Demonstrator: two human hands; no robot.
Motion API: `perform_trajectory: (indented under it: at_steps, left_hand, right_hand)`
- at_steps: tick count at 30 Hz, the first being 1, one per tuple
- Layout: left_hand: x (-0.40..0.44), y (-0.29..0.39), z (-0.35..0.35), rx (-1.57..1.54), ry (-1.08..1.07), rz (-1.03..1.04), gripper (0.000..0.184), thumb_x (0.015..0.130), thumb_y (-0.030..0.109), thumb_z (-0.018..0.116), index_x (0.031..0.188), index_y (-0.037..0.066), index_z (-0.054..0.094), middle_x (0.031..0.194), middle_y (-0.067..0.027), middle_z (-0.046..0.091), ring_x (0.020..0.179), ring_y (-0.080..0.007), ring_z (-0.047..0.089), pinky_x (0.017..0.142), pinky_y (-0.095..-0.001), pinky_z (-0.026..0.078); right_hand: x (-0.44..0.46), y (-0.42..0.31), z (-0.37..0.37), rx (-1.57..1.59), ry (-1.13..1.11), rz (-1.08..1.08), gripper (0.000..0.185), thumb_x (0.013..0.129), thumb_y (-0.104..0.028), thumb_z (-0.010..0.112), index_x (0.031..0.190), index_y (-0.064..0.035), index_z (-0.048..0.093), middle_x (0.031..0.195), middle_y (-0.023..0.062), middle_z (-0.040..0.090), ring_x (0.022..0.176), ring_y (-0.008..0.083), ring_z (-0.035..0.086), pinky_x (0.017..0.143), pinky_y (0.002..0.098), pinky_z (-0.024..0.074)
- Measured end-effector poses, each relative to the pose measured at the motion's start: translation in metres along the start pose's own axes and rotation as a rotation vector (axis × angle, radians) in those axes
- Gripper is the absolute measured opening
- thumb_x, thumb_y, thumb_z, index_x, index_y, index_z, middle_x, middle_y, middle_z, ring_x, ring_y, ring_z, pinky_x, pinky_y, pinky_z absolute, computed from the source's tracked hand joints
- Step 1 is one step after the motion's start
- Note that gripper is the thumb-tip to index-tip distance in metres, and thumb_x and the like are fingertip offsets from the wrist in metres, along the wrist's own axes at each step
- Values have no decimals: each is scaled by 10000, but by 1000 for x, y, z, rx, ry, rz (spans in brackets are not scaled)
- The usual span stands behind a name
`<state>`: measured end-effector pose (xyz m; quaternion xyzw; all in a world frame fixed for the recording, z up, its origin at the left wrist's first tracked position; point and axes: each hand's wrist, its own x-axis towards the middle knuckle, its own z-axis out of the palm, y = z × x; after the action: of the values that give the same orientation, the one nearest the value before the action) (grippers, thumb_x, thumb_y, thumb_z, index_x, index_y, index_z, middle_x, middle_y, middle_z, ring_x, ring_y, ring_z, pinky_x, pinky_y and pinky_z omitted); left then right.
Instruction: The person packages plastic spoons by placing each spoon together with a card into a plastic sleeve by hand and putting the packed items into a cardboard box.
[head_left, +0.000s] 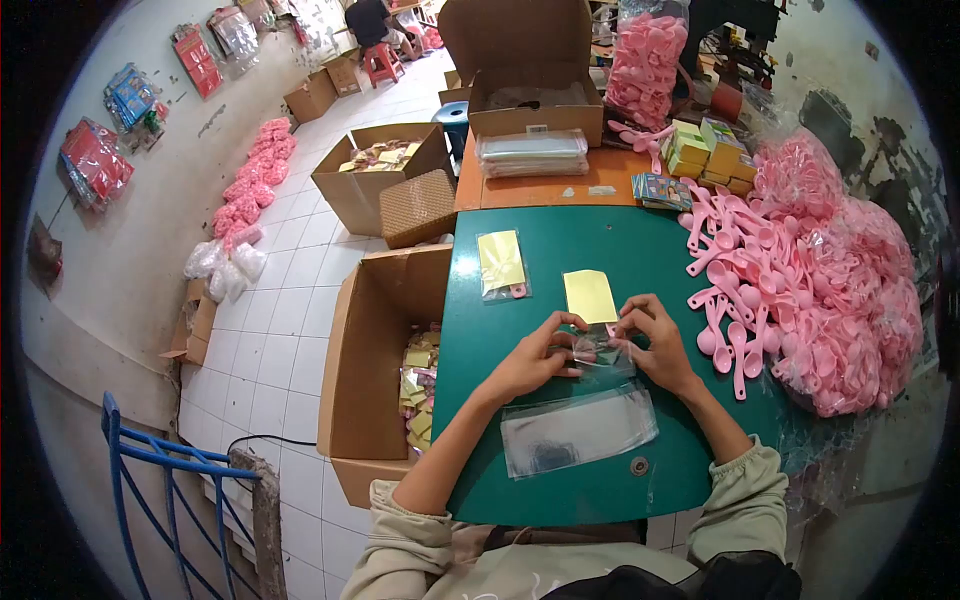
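Observation:
Over the green table [500, 350], my left hand [535, 358] and my right hand [655, 345] pinch opposite sides of a small clear plastic bag [603, 352]. A yellow card [590, 295] stands out of the bag's far end. Beside my right fingertips shows a bit of pink plastic, mostly hidden. Closer to my body lies a stack of clear plastic bags [578, 435]. Farther off at the left, a filled bag with a yellow card [501, 260] lies flat, a pink tip showing at its lower edge.
Loose pink spoons [738, 340] and large bags of them [840, 290] crowd the right side. Small card packs [705, 150] and bag bundles [530, 150] sit on the orange table [560, 190]. An open carton [345, 400] with packed items adjoins the left edge. A person [375, 25] sits far back.

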<state>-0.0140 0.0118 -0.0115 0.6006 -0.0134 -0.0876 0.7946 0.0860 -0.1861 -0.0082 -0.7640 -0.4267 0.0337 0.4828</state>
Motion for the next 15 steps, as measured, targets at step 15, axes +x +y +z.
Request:
perform_trajectory:
  at_steps: [15]
  left_hand:
    - [6,-8,6,600,298,122,159,810,107,657,835,-22,568,857,-57,585,723,-106,603,567,-234,551]
  right_hand:
    - [-3,8,3,551,-15,409,104,847,-56,606,889,2,530,818,52,581,734,103,595,654,231,511]
